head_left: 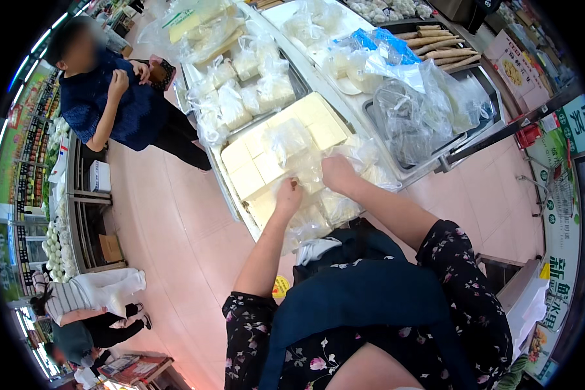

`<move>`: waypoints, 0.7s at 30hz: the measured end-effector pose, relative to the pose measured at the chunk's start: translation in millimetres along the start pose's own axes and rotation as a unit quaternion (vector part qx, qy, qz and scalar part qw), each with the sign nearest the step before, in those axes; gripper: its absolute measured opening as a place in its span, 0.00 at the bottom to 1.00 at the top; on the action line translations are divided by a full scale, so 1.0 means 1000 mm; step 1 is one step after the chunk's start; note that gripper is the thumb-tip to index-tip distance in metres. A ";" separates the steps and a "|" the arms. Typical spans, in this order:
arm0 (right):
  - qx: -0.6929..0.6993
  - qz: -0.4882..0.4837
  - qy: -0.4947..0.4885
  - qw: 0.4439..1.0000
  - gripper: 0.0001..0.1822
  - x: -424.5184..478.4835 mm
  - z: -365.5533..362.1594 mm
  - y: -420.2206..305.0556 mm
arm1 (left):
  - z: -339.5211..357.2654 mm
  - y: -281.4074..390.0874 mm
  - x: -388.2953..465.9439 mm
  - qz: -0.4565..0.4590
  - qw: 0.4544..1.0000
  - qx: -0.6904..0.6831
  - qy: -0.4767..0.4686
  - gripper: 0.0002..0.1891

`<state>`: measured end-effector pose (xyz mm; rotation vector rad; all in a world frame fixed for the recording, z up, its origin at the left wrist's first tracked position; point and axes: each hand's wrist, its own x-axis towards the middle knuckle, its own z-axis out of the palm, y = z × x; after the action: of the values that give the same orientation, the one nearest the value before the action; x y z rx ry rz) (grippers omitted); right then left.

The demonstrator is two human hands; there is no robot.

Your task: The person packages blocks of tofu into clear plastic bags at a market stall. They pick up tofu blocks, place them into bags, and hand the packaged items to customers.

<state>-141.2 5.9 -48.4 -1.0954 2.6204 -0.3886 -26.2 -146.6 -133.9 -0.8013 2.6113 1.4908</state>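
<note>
Both my hands are over the near part of a food counter, each at a clear plastic bag (308, 171) that seems to hold a pale block. My left hand (288, 195) is closed on the bag's left side; my right hand (339, 173) is curled at its right side. Beneath and beyond lie cut tofu blocks (253, 158), with another bagged block (287, 139) on top. More bagged pale food (312, 219) lies between my forearms and along the counter's near edge.
Bagged tofu (234, 105) fills a metal tray further up. Right of it are a tray of loose plastic bags (409, 122), a blue bag (390, 44) and long root vegetables (441, 44). A person (122, 102) stands left of the counter; other people (87, 297) are at lower left.
</note>
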 end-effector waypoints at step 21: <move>-0.026 -0.206 -0.214 0.954 0.14 -0.078 -0.016 -0.141 | 0.024 -0.075 0.005 0.094 0.479 -0.828 -0.276 0.30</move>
<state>-3.1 -31.4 26.8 -1.5503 2.0309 -0.1378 -2.7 -160.1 -208.4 0.2417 0.0798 3.1710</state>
